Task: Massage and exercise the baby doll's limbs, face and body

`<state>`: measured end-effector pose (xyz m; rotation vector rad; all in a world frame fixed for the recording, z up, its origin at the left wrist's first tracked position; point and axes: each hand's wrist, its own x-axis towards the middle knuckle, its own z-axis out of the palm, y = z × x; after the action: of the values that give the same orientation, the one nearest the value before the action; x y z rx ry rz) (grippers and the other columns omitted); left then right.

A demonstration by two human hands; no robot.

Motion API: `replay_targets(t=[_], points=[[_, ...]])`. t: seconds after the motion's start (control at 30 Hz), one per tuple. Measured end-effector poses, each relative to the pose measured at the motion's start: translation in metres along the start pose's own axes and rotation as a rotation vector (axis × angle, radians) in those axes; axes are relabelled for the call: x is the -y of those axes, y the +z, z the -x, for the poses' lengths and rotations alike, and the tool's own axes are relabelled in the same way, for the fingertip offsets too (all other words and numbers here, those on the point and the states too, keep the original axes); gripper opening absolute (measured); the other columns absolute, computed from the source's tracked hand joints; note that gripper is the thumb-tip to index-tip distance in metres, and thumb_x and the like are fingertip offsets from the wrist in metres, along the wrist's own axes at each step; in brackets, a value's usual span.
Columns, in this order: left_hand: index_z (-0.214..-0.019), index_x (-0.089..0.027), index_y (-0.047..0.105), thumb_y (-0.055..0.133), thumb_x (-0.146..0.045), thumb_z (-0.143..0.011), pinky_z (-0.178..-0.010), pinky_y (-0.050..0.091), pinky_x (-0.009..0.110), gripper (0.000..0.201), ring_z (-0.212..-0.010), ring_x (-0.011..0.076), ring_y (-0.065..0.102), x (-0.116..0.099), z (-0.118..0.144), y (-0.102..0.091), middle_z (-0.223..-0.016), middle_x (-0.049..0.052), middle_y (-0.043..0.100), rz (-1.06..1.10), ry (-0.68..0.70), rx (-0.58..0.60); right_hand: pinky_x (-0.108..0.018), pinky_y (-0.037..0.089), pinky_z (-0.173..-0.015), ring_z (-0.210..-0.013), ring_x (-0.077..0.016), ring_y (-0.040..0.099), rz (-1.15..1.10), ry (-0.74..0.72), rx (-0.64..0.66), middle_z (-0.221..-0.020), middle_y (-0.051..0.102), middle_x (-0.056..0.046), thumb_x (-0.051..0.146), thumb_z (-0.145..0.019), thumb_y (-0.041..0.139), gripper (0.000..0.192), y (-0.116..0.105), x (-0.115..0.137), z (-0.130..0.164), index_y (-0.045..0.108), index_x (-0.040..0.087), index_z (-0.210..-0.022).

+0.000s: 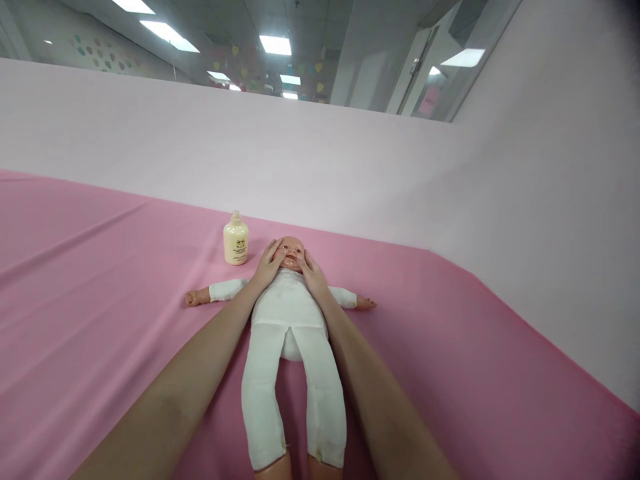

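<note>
A baby doll [287,300] lies on its back, its white cloth body toward me, arms stretched out sideways and legs pointing at me. My left hand [269,267] rests along the left side of the doll's head [291,252], fingers extended and thumb on the cheek by the mouth. Against the opposite cheek lies my right hand [313,275], also with its fingers extended. Together the palms frame the face, which stays visible between them. The sides of the head are partly hidden by my fingers.
A cream-coloured pump bottle [236,240] stands left of the doll's head. Pink cloth [125,267], wrinkled at the left, covers the surface. Behind it rises a white wall [300,160], topped by a window [310,53]; another wall [550,220] stands at the right.
</note>
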<state>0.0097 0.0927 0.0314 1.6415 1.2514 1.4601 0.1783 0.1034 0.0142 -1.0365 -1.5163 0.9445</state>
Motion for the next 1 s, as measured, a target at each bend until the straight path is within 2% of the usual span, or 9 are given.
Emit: replay_targets(t=[0.13,0.23,0.33,0.5,0.63,0.73,0.83,0.9,1.0], points=[[-0.139,-0.027,0.060,0.051,-0.035,-0.096,-0.128,0.019,0.038,0.045,-0.153,0.0181,0.028,0.002,-0.001,0.000,-0.157,0.003,0.047,-0.001,0.069,0.021,-0.040,0.019,-0.129,-0.154,-0.0226,0.028,0.001,-0.068,0.028,-0.164,0.032,-0.001,0.077,-0.085,0.054,0.094,0.000,0.008,0.004,0.032,0.024,-0.159],[-0.137,-0.026,0.062,0.052,-0.034,-0.096,-0.128,0.019,0.038,0.043,-0.153,0.0182,0.028,0.002,-0.001,0.000,-0.156,0.004,0.048,0.019,0.074,0.026,-0.040,0.017,-0.129,-0.154,-0.0216,0.027,-0.016,-0.125,0.093,-0.163,0.033,0.000,0.076,-0.087,0.052,0.088,-0.001,0.011,0.005,0.035,0.027,-0.158],[-0.138,-0.025,0.061,0.053,-0.034,-0.095,-0.128,0.018,0.037,0.045,-0.153,0.0187,0.028,0.002,-0.001,0.000,-0.158,0.004,0.046,0.031,0.067,0.027,-0.040,0.016,-0.129,-0.155,-0.0214,0.026,-0.031,-0.126,0.101,-0.164,0.033,0.001,0.076,-0.088,0.052,0.086,-0.001,0.012,0.005,0.036,0.029,-0.157],[-0.149,-0.023,0.049,0.053,-0.037,-0.095,-0.128,0.017,0.037,0.056,-0.155,0.0204,0.026,0.001,0.000,-0.001,-0.165,0.006,0.034,0.029,0.000,0.020,-0.039,0.020,-0.128,-0.154,-0.0240,0.028,0.000,0.003,0.028,-0.164,0.031,-0.005,0.079,-0.082,0.055,0.101,0.000,0.010,0.004,0.030,0.019,-0.160],[-0.155,-0.023,0.040,0.052,-0.039,-0.095,-0.129,0.017,0.037,0.063,-0.156,0.0207,0.024,0.000,0.000,-0.002,-0.166,0.006,0.031,0.017,-0.047,0.025,-0.040,0.018,-0.128,-0.154,-0.0256,0.028,0.036,0.075,-0.015,-0.162,0.033,-0.009,0.079,-0.080,0.056,0.104,0.000,0.008,0.003,0.034,0.013,-0.158],[-0.152,-0.021,0.045,0.051,-0.037,-0.096,-0.129,0.018,0.037,0.059,-0.155,0.0209,0.026,0.000,0.000,-0.002,-0.165,0.007,0.033,0.012,-0.011,0.022,-0.041,0.018,-0.128,-0.154,-0.0236,0.028,0.020,0.035,0.003,-0.163,0.032,-0.005,0.078,-0.082,0.055,0.100,0.000,0.009,0.004,0.032,0.019,-0.159],[-0.148,-0.024,0.051,0.049,-0.036,-0.097,-0.129,0.017,0.037,0.053,-0.155,0.0194,0.025,0.000,0.000,-0.002,-0.164,0.005,0.036,-0.008,0.023,0.032,-0.040,0.017,-0.129,-0.154,-0.0203,0.027,-0.012,-0.061,0.064,-0.164,0.031,0.001,0.077,-0.085,0.053,0.092,-0.001,0.011,0.005,0.031,0.027,-0.159],[-0.147,-0.026,0.052,0.049,-0.036,-0.097,-0.129,0.017,0.036,0.051,-0.156,0.0186,0.024,-0.001,0.000,-0.002,-0.164,0.003,0.037,-0.014,0.023,0.041,-0.039,0.016,-0.129,-0.154,-0.0199,0.026,-0.025,-0.105,0.092,-0.164,0.031,0.002,0.077,-0.086,0.053,0.090,-0.001,0.012,0.005,0.032,0.028,-0.159],[-0.149,-0.024,0.050,0.050,-0.038,-0.096,-0.129,0.017,0.036,0.055,-0.155,0.0194,0.025,-0.002,0.001,-0.003,-0.166,0.004,0.033,0.006,0.006,0.039,-0.038,0.017,-0.129,-0.154,-0.0209,0.026,-0.030,-0.092,0.086,-0.164,0.032,0.001,0.076,-0.086,0.053,0.091,-0.001,0.013,0.005,0.031,0.027,-0.159]])
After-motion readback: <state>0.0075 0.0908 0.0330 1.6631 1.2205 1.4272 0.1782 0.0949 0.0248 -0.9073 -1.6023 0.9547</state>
